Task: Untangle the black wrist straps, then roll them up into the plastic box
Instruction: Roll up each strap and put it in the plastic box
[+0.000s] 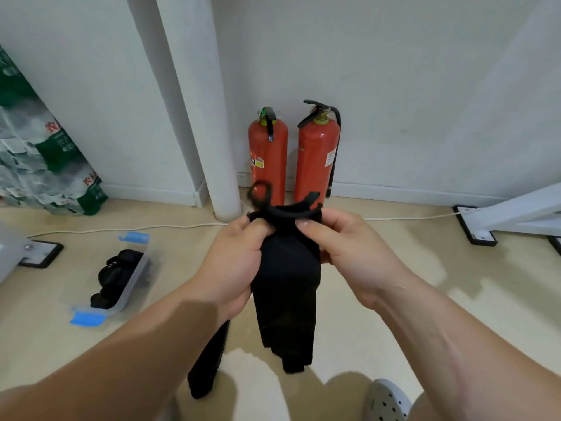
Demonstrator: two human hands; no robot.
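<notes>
Both my hands hold a black wrist strap (287,287) up in front of me; its wide band hangs down towards the floor, and a thin loop sticks up from its top end. My left hand (233,253) grips the top left of the band, fingers curled round it. My right hand (340,238) pinches the top right edge. A second black strap (209,363) hangs or lies lower left, partly hidden under my left forearm. The clear plastic box (138,276) sits on the floor at left, with rolled black straps (117,276) inside.
Two red fire extinguishers (268,153) stand against the wall beside a white pillar (212,117). A white cable (121,229) runs along the floor. White frame feet with black pads (476,226) sit right and left. My grey shoe (387,402) shows at the bottom.
</notes>
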